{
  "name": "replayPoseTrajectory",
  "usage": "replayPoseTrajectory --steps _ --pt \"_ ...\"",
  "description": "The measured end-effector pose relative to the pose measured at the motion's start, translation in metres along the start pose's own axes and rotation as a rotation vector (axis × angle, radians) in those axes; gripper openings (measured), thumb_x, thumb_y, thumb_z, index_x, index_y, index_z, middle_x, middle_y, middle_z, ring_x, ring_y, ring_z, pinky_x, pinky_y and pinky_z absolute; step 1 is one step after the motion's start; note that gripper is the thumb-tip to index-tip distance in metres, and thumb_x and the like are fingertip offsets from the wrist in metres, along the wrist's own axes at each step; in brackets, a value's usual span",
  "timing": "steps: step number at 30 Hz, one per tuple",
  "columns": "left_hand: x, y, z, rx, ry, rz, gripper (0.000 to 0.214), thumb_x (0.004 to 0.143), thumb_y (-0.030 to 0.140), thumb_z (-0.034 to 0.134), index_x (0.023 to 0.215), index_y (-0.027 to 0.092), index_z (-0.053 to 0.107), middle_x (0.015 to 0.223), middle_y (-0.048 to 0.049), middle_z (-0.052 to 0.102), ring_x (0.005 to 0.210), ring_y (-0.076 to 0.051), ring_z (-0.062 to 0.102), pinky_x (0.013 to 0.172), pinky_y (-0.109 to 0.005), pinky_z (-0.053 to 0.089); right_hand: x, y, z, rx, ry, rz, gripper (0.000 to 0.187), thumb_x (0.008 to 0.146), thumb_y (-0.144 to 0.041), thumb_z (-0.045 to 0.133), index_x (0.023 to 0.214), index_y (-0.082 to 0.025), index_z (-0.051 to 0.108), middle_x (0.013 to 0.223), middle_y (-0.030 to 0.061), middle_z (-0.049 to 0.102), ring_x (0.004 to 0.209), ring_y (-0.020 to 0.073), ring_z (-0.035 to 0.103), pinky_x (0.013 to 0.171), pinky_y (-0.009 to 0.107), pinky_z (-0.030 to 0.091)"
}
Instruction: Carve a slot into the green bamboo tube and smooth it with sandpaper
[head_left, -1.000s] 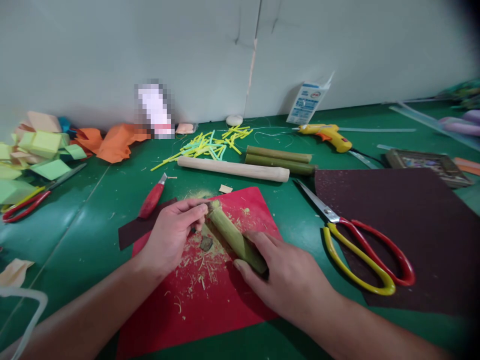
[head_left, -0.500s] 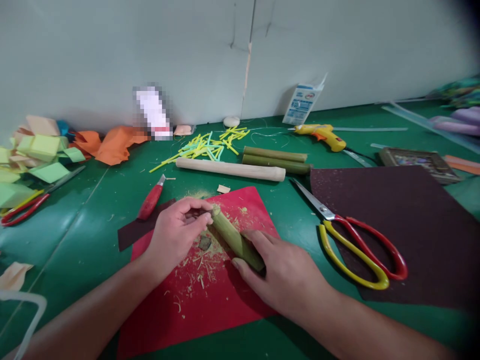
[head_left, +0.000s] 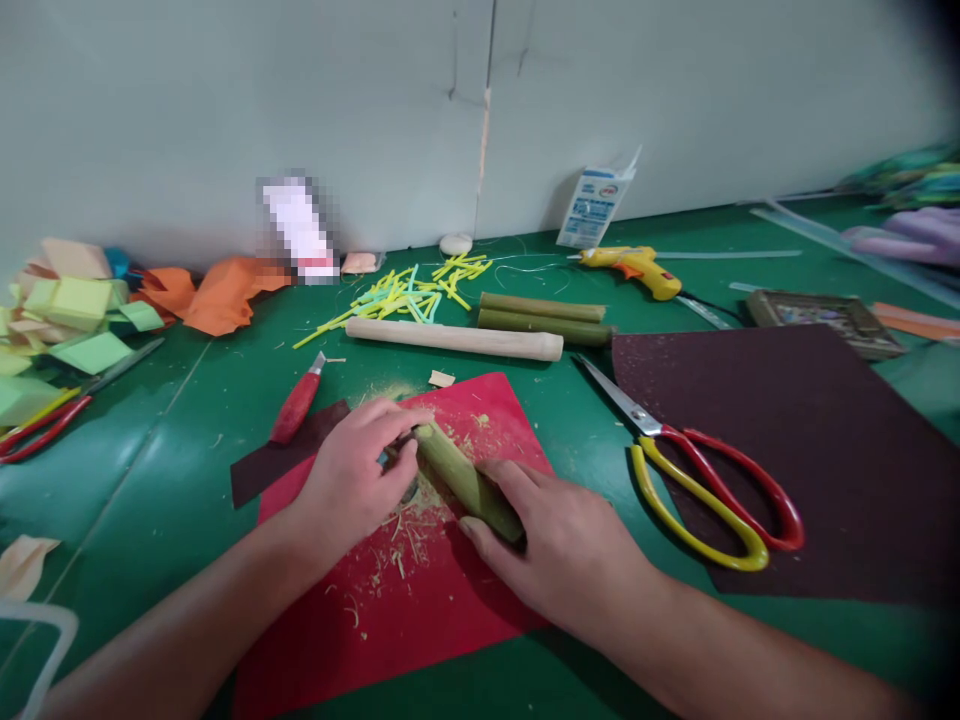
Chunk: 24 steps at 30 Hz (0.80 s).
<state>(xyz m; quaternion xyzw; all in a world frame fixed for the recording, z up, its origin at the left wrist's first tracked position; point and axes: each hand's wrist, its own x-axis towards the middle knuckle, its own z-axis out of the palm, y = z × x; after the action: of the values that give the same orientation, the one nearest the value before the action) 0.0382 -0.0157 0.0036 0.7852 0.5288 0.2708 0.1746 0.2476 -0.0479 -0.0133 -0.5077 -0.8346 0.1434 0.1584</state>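
A short green bamboo piece (head_left: 465, 480) lies slanted on a red sheet (head_left: 420, 600) strewn with shavings. My right hand (head_left: 559, 545) is wrapped round its near end and pins it down. My left hand (head_left: 356, 470) is pinched at its far end, fingers pressed round a small dark thing that I cannot make out. A little dark scrap lies on the sheet under that hand.
A red-handled knife (head_left: 296, 405) lies left of the sheet. Red-and-yellow scissors (head_left: 697, 470) rest on a dark brown sheet (head_left: 810, 440) to the right. Behind are a wooden dowel (head_left: 454, 338), two bamboo sticks (head_left: 544, 318), a yellow glue gun (head_left: 630, 265) and paper scraps (head_left: 75, 310).
My left hand has slid a little nearer and down along the bamboo's far end. The right hand keeps its grip in the same place.
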Motion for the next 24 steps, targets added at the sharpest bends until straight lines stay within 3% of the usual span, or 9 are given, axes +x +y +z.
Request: replayPoseTrajectory --steps 6,10,13,16,21,24 --pt "-0.003 0.0071 -0.007 0.093 0.077 0.04 0.026 0.081 0.012 0.053 0.103 0.023 0.063 0.09 -0.0016 0.061 0.081 -0.016 0.054 0.072 -0.029 0.045 -0.0008 0.0 -0.0013 -0.003 -0.017 0.009 0.027 0.081 -0.041 0.053 0.099 -0.021 0.054 0.077 0.0011 0.067 0.062 0.0204 0.063 0.049 0.029 0.033" --pt "-0.0062 0.0103 -0.0056 -0.237 0.087 -0.087 0.029 0.086 0.017 0.052 0.113 0.024 0.059 0.089 -0.0004 0.057 0.072 -0.01 0.053 0.062 -0.022 0.045 -0.0002 0.0008 -0.0014 0.001 -0.022 0.005 0.028 0.081 -0.042 0.052 0.099 -0.021 0.054 0.079 0.0017 0.068 0.063 0.0204 0.063 0.05 0.029 0.034" --pt "-0.005 0.0089 -0.0023 -0.429 0.087 -0.176 0.012 0.084 0.02 0.057 0.094 0.019 0.064 0.092 -0.0019 0.057 0.082 -0.012 0.056 0.07 -0.023 0.048 0.0004 0.0013 -0.001 0.002 -0.035 0.005 0.029 0.082 -0.042 0.051 0.102 -0.021 0.053 0.08 0.0017 0.068 0.064 0.0207 0.063 0.05 0.029 0.034" --pt "-0.0025 0.0058 0.0001 -0.526 0.087 -0.27 0.008 0.08 0.021 0.061 0.087 0.017 0.063 0.091 -0.0021 0.057 0.078 -0.012 0.056 0.065 -0.022 0.049 0.0003 0.0016 -0.001 0.005 -0.034 0.004 0.029 0.082 -0.042 0.051 0.102 -0.021 0.053 0.081 0.0019 0.068 0.065 0.0204 0.063 0.05 0.029 0.033" --pt "-0.0039 0.0025 0.0024 -0.443 0.113 -0.227 0.006 0.081 0.022 0.061 0.086 0.018 0.061 0.093 -0.0014 0.059 0.079 -0.011 0.056 0.068 -0.022 0.049 -0.0003 0.0008 -0.0017 0.008 -0.032 0.0 0.028 0.081 -0.041 0.052 0.1 -0.021 0.053 0.079 0.0018 0.068 0.064 0.019 0.063 0.05 0.028 0.033" --pt "-0.0064 0.0031 0.0001 -0.358 0.101 -0.268 0.011 0.084 0.026 0.058 0.092 0.019 0.061 0.074 0.0014 0.06 0.063 -0.009 0.055 0.058 -0.021 0.047 0.0002 0.0003 -0.0026 0.002 -0.035 0.004 0.027 0.081 -0.04 0.052 0.101 -0.021 0.053 0.08 0.002 0.068 0.063 0.019 0.062 0.05 0.028 0.032"
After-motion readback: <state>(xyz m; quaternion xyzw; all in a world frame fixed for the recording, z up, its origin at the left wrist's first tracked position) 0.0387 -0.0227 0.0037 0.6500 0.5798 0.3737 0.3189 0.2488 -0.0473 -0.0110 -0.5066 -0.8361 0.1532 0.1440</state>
